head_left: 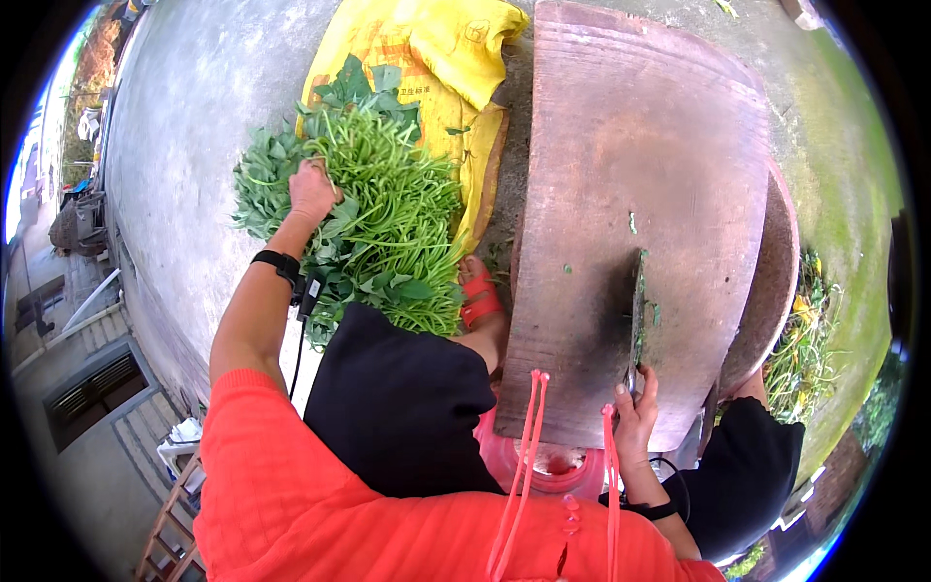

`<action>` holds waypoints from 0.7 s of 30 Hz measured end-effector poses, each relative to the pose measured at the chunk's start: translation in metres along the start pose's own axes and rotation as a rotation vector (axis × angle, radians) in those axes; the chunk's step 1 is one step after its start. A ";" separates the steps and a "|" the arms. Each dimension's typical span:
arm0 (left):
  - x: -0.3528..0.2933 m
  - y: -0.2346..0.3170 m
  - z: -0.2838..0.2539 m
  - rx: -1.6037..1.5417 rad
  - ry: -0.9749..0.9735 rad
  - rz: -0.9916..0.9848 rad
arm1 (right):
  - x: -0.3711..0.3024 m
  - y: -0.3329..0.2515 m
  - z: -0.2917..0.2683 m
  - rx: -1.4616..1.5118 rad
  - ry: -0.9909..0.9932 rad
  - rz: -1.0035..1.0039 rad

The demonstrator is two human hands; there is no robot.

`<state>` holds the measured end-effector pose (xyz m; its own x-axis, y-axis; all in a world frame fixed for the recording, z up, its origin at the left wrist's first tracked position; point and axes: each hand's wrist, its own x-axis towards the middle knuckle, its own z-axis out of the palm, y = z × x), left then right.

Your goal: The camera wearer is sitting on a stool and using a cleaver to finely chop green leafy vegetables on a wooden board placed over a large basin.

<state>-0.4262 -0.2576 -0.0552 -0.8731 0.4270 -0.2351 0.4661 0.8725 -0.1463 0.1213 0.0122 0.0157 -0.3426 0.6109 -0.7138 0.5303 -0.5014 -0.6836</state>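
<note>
The pile of greens [398, 194] lies left of the upper centre of the frame, directly under your left hand [314, 190] and well to the left of your right hand [633, 417]. Your left fingers curl in among the leaves; I cannot tell whether they close on any stems. Your right hand, lower right of centre, grips the knife [637, 315] near its handle, the blade standing edge-up over the wooden board [592, 194], where leaf scraps lie. A yellow sack [456, 58] spreads beside and behind the greens; its contents are hidden.
</note>
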 end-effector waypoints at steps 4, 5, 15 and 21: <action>0.012 0.010 0.054 0.133 -0.299 0.061 | 0.000 -0.002 0.000 -0.127 -0.006 0.026; 0.021 -0.002 0.064 0.090 -0.375 0.067 | 0.000 -0.003 0.003 -0.116 -0.024 0.039; 0.052 0.016 0.068 -0.162 -0.448 0.057 | -0.003 -0.009 0.009 -0.133 0.022 0.028; 0.022 0.042 0.046 0.132 -0.276 -0.056 | 0.002 -0.006 0.013 -0.209 0.017 -0.084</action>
<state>-0.4194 -0.2228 -0.1105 -0.8346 0.2834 -0.4723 0.4491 0.8467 -0.2855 0.1070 0.0084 0.0159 -0.3804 0.6563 -0.6516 0.6503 -0.3111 -0.6930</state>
